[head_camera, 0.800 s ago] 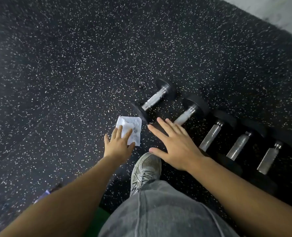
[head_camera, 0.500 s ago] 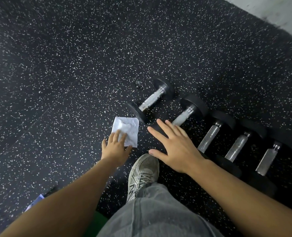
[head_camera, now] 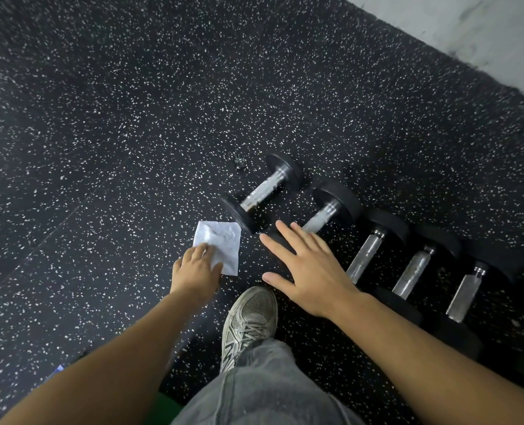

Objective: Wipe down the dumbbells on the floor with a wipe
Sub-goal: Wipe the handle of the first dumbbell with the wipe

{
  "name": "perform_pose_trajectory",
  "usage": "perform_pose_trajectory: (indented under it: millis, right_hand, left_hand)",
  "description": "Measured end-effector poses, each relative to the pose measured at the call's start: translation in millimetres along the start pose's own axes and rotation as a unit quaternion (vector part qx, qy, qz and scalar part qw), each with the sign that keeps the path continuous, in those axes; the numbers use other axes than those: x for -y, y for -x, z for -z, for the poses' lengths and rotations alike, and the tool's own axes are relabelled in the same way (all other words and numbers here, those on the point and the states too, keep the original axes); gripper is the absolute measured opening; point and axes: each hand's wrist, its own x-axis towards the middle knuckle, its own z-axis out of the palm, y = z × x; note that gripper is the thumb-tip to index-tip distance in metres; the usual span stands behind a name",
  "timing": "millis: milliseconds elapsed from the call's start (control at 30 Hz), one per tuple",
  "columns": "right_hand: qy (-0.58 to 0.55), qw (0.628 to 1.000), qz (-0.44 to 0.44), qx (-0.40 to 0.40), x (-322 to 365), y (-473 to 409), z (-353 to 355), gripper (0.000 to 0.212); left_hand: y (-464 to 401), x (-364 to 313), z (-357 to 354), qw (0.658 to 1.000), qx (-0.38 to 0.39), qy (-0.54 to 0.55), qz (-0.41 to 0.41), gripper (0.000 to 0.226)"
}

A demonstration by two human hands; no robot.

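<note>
A white wipe (head_camera: 221, 245) lies flat on the speckled black floor. My left hand (head_camera: 195, 273) rests on its near edge, fingers curled down onto it. Several black dumbbells with steel handles lie in a row to the right; the leftmost dumbbell (head_camera: 262, 191) is just beyond the wipe. My right hand (head_camera: 308, 269) is spread open, palm down, over the near end of the second dumbbell (head_camera: 323, 214), holding nothing. Whether it touches that dumbbell is unclear.
My grey sneaker (head_camera: 250, 322) and jeans leg (head_camera: 260, 391) are between my arms. A small dark object (head_camera: 240, 162) lies on the floor beyond the first dumbbell. A pale wall (head_camera: 484, 32) runs along the mat's far right edge.
My left hand has slid forward onto the wipe and its fingers have curled down on it. My right hand has stayed spread over the dumbbells.
</note>
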Motion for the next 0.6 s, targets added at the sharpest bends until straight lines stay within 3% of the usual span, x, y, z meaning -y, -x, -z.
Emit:
perform_pose_trajectory:
  millis: [167,333,467,600]
  right_hand:
    - [-0.003,1.000,0.003,-0.014,3.6,-2.1,10.8,0.066]
    - [-0.005,0.999,0.010,-0.039,10.5,3.2,29.4,0.061]
    - [-0.034,0.997,0.020,-0.069,20.3,9.9,44.5,0.058]
    - [-0.127,0.982,0.016,-0.136,27.1,9.5,53.1,0.057]
  left_hand:
    - [18.6,-4.1,32.0,0.988,-0.096,0.110,-0.046,0.056]
    - [52.0,-26.3,92.4,0.943,-0.187,0.253,-0.104,0.034]
    - [70.4,-52.2,144.6,0.891,-0.140,0.416,-0.118,0.022]
    - [75.2,-77.7,178.8,0.857,-0.098,0.483,-0.150,0.033]
